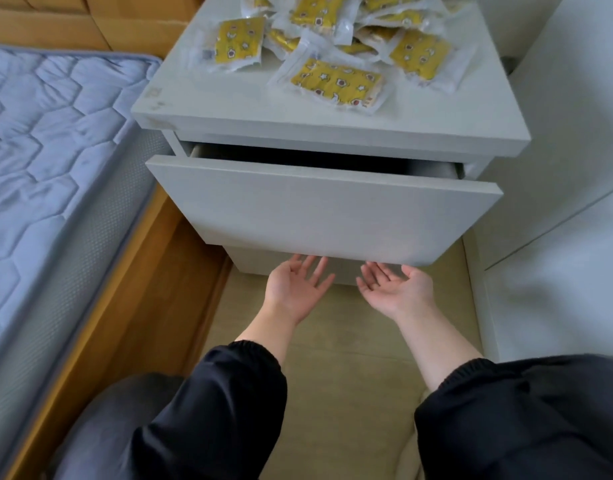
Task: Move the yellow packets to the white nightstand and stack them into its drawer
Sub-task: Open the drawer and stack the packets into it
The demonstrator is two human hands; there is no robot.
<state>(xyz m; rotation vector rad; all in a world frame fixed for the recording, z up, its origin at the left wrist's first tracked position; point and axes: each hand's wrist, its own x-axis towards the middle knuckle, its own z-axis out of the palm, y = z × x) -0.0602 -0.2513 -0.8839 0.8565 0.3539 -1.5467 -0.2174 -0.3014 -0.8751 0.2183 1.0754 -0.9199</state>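
Yellow printed packets in clear plastic wrappers lie in a loose, overlapping pile on the top of the white nightstand, toward its rear and right side. Stage 1, moving them to the nightstand, looks complete for every packet in view. Stage 2, stacking, is not yet begun: the flat white drawer front stands pulled out by a narrow gap only, and its dark interior shows no packet.

Packets lie flat, printed face up, at mixed headings. The nearest one has its long axis running left to right, dipping slightly to the right.

Below the drawer front, the left hand and right hand are palm up, fingers straight and spread, holding nothing. Contact with the lower edge cannot be confirmed.

A blue quilted mattress on a wooden bed frame stands to the left.
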